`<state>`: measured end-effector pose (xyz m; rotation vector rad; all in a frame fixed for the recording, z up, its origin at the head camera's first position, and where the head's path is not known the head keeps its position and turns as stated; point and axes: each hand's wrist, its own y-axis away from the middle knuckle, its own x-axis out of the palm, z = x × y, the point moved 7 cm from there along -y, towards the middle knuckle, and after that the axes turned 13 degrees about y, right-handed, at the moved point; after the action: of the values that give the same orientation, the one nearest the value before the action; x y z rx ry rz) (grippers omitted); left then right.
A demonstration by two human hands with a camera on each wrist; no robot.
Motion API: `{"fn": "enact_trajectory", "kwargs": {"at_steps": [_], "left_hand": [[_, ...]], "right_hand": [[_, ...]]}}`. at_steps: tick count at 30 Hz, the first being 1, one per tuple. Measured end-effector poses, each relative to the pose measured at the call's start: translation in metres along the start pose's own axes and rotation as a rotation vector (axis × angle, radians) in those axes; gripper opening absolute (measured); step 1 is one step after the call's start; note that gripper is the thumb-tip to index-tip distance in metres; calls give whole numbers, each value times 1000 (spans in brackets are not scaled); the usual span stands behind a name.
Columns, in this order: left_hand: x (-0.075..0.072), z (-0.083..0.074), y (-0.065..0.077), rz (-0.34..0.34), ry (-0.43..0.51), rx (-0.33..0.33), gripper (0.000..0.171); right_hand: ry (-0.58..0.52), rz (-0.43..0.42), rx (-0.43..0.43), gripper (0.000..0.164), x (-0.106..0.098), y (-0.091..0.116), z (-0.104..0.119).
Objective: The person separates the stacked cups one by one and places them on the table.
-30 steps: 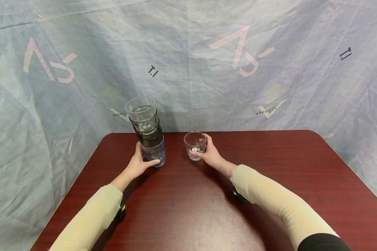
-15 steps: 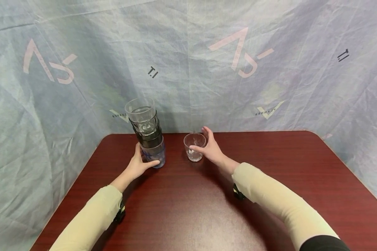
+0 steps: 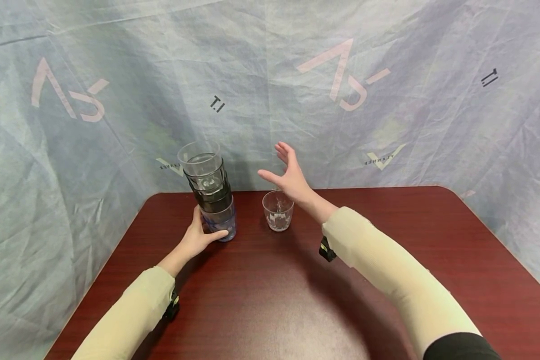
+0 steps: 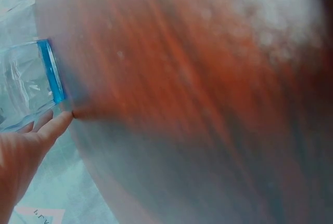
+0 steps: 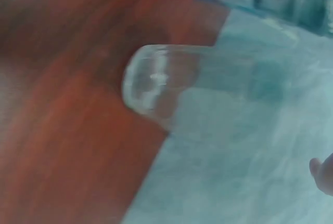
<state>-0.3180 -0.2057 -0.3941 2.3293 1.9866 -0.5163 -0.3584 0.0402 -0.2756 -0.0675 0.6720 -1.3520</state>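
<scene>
A leaning stack of nested drinking glasses stands at the left back of the table in the head view. At its base is a blue-tinted glass (image 3: 226,228), with smoky dark glasses (image 3: 216,199) above it and a clear glass (image 3: 200,155) on top. My left hand (image 3: 195,239) holds the blue-tinted glass low down, thumb along its near side. To the right, a separate clear tumbler (image 3: 278,216) sits upright on the table. Above this tumbler, apart from it, my right hand (image 3: 293,181) is raised with fingers spread and holds nothing.
The dark red wooden table (image 3: 270,300) has rounded far corners. A pale printed cloth (image 3: 270,90) hangs behind its back edge and along both sides, close behind the glasses.
The right hand has let go of the clear tumbler and risen above it. The tumbler stays in place. The left hand and the stack hold nearly still.
</scene>
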Motion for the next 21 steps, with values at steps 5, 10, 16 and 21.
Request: {"fn": "enact_trajectory", "kwargs": {"at_steps": [5, 10, 16, 21], "left_hand": [[-2, 15, -6, -10, -1, 5, 97], [-7, 40, -14, -15, -15, -13, 102], [-8, 41, -16, -6, -30, -13, 105], [-9, 40, -15, 0, -34, -21, 106]], "right_hand": [[34, 21, -54, 85, 19, -16, 7], [13, 65, -59, 88, 42, -21, 20], [-9, 98, -59, 90, 67, -28, 34], [1, 144, -51, 91, 86, -33, 38]]}}
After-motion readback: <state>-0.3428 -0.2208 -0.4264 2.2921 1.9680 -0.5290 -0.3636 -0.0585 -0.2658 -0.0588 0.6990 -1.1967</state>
